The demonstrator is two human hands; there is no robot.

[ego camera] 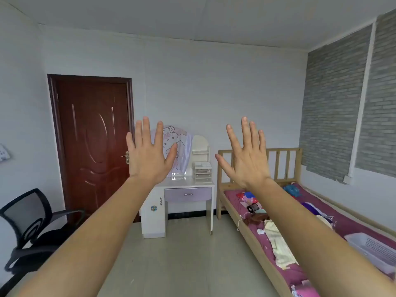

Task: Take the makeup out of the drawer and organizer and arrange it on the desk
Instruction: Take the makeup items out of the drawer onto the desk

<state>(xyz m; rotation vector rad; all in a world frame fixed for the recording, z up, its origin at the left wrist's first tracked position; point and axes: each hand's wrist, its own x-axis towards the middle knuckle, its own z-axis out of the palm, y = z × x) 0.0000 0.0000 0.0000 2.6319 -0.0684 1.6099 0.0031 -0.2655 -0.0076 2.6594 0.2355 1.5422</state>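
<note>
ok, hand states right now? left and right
Left hand: open, fingers spread, holding nothing.
Right hand: open, fingers spread, holding nothing.

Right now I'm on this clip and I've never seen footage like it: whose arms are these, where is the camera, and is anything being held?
There is no machine here. A person wears one wide-angle camera on the head, so this single picture looks out along their own bare arms. The left hand and right hand are raised in the air, fingers spread, backs toward the camera; neither holds or touches anything. Across the room stands a white desk with a closed purple drawer under its top and a small organizer standing on it at the right. What the organizer holds is too far off to tell. A brown door is left of the desk, a wooden bed right of it, an office chair at the picture's left edge.
</note>
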